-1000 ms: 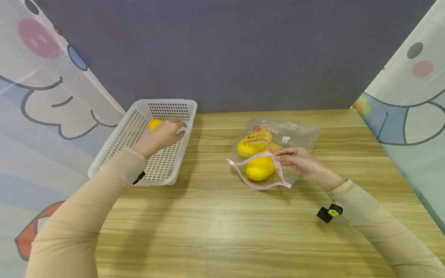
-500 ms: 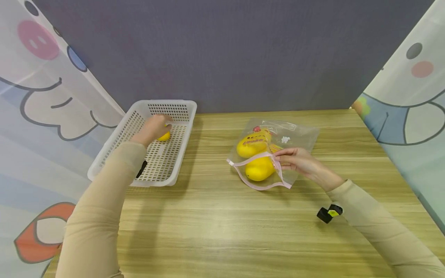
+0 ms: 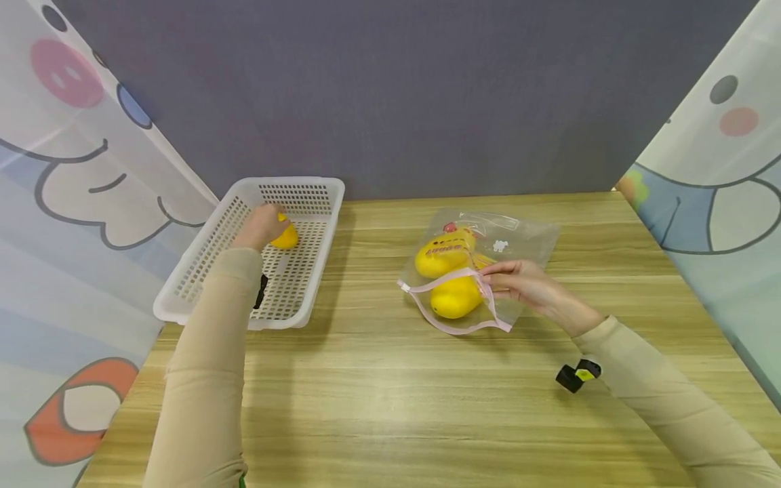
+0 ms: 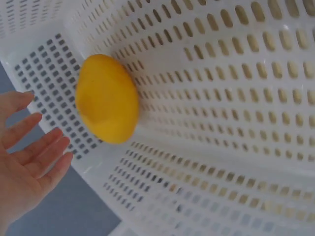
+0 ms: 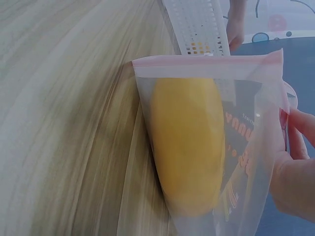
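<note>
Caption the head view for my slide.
Left hand near a yellow fruit in a white basket; right hand pinching a clear bag.

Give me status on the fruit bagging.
Looks done: two yellow fruits are in the clear bag. In hand: right hand pinches the bag's open edge; left hand is open near a third fruit in the white basket. Remaining, probably: bagging that fruit, then closing the pink zip.

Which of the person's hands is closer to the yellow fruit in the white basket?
The left hand: it is close beside the yellow fruit, fingers open. The right hand is farther right, outside the white basket, pinching the clear bag.
</note>
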{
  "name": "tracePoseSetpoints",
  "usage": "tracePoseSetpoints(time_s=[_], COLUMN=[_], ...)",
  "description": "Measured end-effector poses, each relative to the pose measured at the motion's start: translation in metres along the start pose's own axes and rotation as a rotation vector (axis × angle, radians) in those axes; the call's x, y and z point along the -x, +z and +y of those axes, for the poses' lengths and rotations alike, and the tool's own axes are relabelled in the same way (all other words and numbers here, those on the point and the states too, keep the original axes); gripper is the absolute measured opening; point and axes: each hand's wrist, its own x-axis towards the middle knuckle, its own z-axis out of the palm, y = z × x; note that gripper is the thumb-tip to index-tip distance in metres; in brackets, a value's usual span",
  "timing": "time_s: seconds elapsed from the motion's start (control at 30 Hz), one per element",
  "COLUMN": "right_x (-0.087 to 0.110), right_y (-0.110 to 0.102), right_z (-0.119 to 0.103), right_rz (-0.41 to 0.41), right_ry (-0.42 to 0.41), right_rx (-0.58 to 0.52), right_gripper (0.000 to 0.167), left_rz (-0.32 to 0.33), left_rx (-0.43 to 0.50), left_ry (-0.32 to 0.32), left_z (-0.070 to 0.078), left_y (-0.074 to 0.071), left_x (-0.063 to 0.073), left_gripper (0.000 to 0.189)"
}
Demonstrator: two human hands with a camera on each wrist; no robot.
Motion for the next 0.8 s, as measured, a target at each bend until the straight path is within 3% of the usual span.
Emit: tracePoseSetpoints(time_s=[0.3, 0.63, 0.8], right_x=[0.001, 0.000, 0.001], right_y=[0.000, 0.000, 0.001], right_z=[0.001, 0.000, 0.000], right_rz=[0.013, 0.007, 0.020], right_ry=[0.010, 0.005, 0.011], right_rx=[0.005, 0.006, 0.015], right_gripper=[0.026, 0.026, 0.027], left_rz=[0.049, 0.030, 0.036], left_rx=[0.021, 0.039, 0.048], left_ry=[-0.089, -0.199, -0.227], left_z=[-0.008, -0.013, -0.013], left_y=[0.018, 0.034, 0.040], left_x=[-0.007, -0.012, -0.012], left_gripper=[0.049, 0.069, 0.070])
